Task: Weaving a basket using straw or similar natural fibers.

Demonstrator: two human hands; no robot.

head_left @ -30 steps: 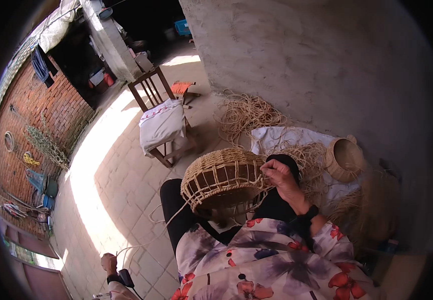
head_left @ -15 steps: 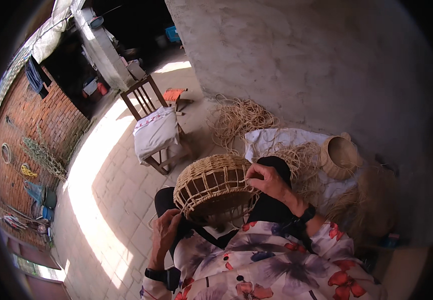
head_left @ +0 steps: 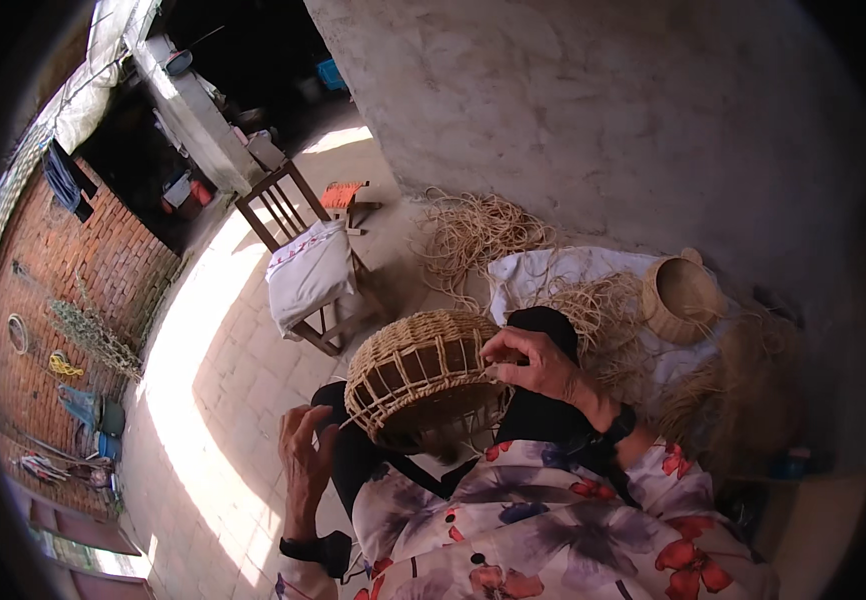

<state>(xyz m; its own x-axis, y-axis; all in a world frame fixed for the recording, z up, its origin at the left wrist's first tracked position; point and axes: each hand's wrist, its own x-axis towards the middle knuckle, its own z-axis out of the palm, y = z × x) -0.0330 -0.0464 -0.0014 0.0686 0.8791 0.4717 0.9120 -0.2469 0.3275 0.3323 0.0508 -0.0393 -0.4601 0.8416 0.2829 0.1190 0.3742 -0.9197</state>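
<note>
A round woven basket (head_left: 418,345) rests tilted on my lap, its mouth toward me. Its upper part is closely woven, and an open band of upright stakes runs below, edged by a twisted rim. At the basket's right side my right hand (head_left: 538,365) is closed, thumb and fingers pinching the rim. Off the left side, a little apart from the basket, my left hand (head_left: 306,450) is raised with curled fingers. A thin pale strand seems to run from the basket to its fingertips; the exact grip is hard to see.
A wooden chair (head_left: 303,255) with a white cloth stands ahead, near an orange-topped stool (head_left: 343,195). Loose fibre strands (head_left: 488,240) lie by the grey wall (head_left: 593,110). On a white cloth (head_left: 528,280) at right sit more strands and another woven basket (head_left: 681,300).
My left hand has moved left and slightly up, away from the basket's edge. My right hand stays at the rim, shifted slightly left along with the basket.
</note>
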